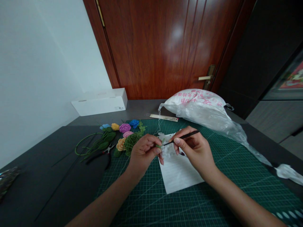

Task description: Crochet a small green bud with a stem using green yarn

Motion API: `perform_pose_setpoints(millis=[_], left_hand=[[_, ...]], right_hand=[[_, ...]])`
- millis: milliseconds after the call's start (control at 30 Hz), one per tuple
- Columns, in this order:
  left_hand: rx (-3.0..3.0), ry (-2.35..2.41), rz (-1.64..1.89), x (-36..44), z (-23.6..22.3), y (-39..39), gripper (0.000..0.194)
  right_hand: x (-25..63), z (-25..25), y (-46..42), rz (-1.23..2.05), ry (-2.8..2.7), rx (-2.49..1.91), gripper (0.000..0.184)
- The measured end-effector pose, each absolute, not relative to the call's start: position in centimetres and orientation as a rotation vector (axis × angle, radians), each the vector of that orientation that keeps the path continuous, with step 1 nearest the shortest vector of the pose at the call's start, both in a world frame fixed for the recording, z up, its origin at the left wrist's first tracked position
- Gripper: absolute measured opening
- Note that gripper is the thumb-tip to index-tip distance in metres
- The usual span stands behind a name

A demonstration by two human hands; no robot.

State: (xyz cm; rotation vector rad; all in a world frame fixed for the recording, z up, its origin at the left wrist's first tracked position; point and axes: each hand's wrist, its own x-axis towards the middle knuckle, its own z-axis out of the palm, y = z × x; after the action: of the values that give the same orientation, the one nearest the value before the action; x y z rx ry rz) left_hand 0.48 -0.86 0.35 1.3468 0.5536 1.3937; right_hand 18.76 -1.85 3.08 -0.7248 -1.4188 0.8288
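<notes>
My left hand (pixel 146 150) pinches a small green crocheted piece (pixel 160 145), mostly hidden by the fingers. Between the thumb and fingers of my right hand (pixel 194 148) is a black-handled crochet hook (pixel 189 134), whose thin tip meets the green piece. Below both hands lies a white sheet of paper (pixel 175 176) on the green cutting mat (pixel 142 201). White fluffy material (pixel 167 154) rests on the sheet, partly covered by my hands. A tangle of green yarn (pixel 132 143) sits just left of my left hand.
Crocheted flowers, among them a purple rose (pixel 125 127), lie at the left with pliers (pixel 107 153) near them. A white box (pixel 101 102) stands behind. At the back right is a stuffed plastic bag (pixel 199 104), with a ruler-like strip (pixel 163 117) beside it.
</notes>
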Motion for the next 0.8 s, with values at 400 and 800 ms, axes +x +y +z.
perform_pose_setpoints(millis=[400,800], left_hand=[[1.318,0.506,1.375,0.6,0.2,-1.0,0.013],[1.326,0.463,1.365,0.8,0.2,-1.0,0.012]], right_hand=[[19.2,3.7,-2.0,0.837,-1.401,-0.669,0.006],[19.1,3.0,-2.0,0.811,-1.393,-0.700,0.006]])
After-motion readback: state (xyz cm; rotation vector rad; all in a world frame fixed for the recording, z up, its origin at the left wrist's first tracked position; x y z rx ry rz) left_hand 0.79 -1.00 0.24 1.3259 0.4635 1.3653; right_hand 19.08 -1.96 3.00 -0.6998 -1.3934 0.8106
